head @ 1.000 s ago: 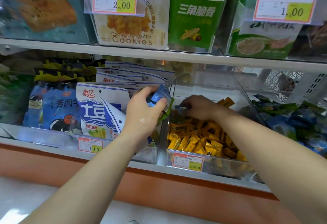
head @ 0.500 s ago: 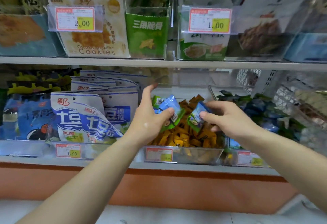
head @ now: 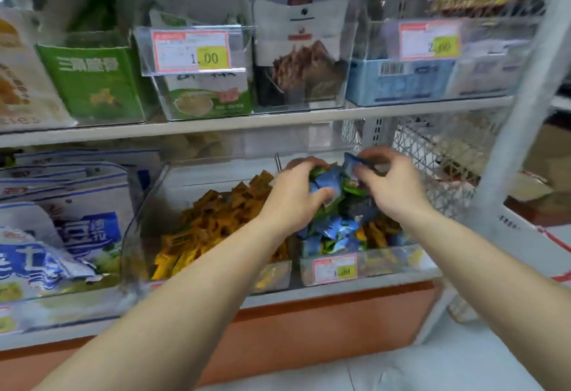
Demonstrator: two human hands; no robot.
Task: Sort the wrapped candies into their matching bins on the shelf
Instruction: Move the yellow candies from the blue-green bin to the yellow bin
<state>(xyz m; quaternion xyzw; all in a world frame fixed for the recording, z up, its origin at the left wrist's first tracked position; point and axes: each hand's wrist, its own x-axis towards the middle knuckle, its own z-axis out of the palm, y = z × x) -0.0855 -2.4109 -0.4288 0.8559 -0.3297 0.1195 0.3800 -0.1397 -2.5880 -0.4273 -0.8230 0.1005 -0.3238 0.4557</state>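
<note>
Two forearms are reaching over the lower shelf (head: 309,294) towards two clear bins. The yellow-candy bin (head: 278,276) on the left is looking mostly uniform, filled with yellow and orange wrappers. Beside it, the blue-candy bin (head: 389,259) is holding a heap of blue and green pieces, yet several orange strays (head: 375,231) are lying among them near its front, so by my reading the sorting is only partly finished. Above that heap the left hand (head: 293,202) is clutching a bunch of blue-and-green candies (head: 328,185), while the right hand (head: 394,188) is pinching a single blue candy (head: 352,162) in its fingertips. Both loads are hovering over what seems their matching bin; releasing them and pulling out the orange strays is waiting to be done. Farther back, the upper shelf (head: 216,126) is carrying boxed snacks.
</note>
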